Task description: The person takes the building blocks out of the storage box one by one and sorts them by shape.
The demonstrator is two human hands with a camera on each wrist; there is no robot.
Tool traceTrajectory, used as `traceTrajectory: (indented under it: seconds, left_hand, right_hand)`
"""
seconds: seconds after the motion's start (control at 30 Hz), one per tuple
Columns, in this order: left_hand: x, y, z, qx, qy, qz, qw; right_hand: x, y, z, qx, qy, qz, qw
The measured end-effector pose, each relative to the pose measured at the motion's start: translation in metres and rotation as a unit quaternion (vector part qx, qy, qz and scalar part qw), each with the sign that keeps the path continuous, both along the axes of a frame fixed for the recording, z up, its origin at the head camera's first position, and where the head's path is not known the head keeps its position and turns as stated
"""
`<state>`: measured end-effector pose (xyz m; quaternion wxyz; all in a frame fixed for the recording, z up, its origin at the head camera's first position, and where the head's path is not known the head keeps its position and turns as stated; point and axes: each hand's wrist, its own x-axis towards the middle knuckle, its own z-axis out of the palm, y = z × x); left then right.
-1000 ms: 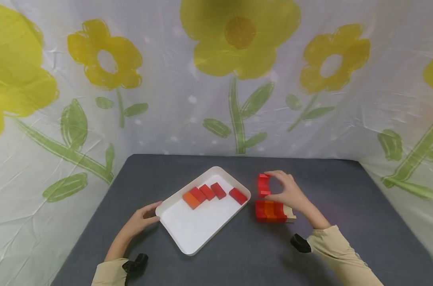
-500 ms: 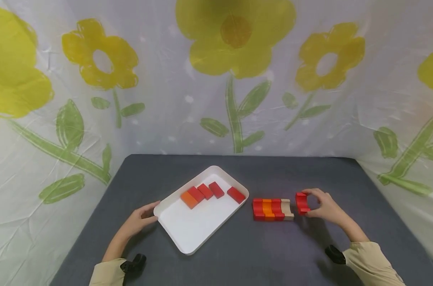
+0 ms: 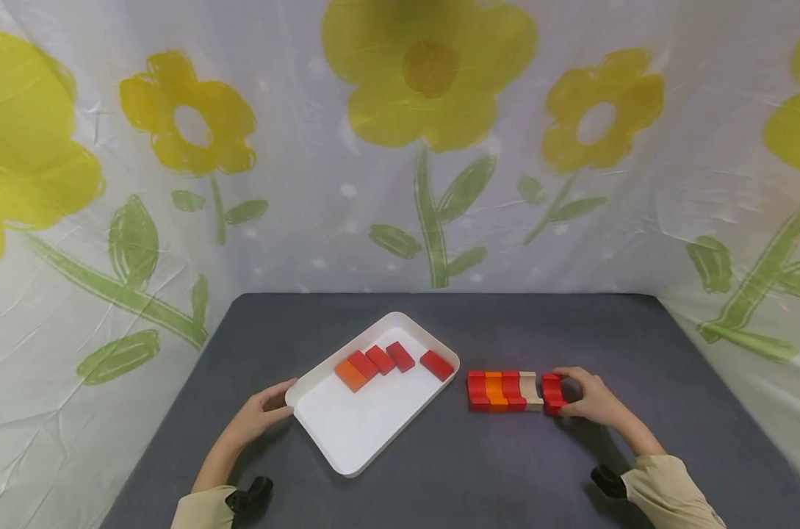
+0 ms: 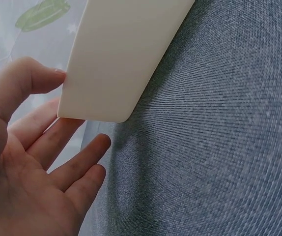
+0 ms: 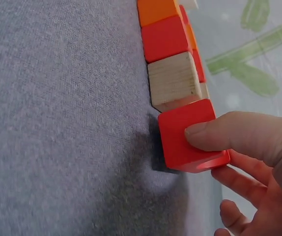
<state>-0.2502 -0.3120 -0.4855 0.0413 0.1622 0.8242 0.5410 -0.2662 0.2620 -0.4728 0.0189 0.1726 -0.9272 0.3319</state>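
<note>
My right hand [image 3: 596, 401] pinches a red arch block [image 3: 552, 394], its curved hollow facing up, thumb on one end face and fingers at the other. Just left of it is a row of matching arch blocks: red [image 3: 477, 392], orange [image 3: 495, 391], red [image 3: 513, 391] and bare wood [image 3: 530, 391]. In the right wrist view the held block [image 5: 183, 135] sits right at the wooden block [image 5: 173, 81], close over the cloth. My left hand [image 3: 257, 416] rests at the left corner of a white tray [image 3: 347, 470], thumb and fingers touching the wall, outer fingers loosely spread.
Inside the tray lie flat blocks, one orange [image 3: 351, 375] and several red [image 3: 400, 356]. A dark grey cloth [image 3: 439, 455] covers the table. A flowered curtain [image 3: 294, 242] hangs behind its far edge.
My right hand has carried the red arch block from behind the row round to its right end and lowered it beside the wooden block. My left hand has stayed at the tray.
</note>
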Motion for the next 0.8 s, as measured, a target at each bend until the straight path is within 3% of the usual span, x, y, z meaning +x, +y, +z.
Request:
traceTrajectory:
  seconds: [0.33,0.8]
  left_hand:
    - [-0.0020,-0.0003,-0.0020,-0.001,-0.001,0.002,1.0000]
    - [0.0009,0.0010,0.0012,0.003,-0.009,0.010,0.9999]
  right_hand:
    - [-0.0021,-0.0042,-0.0052,-0.014,-0.009,0.005,1.000]
    - [-0.0039,-0.0059,-0.0025,-0.009,-0.067,-0.015,0.998]
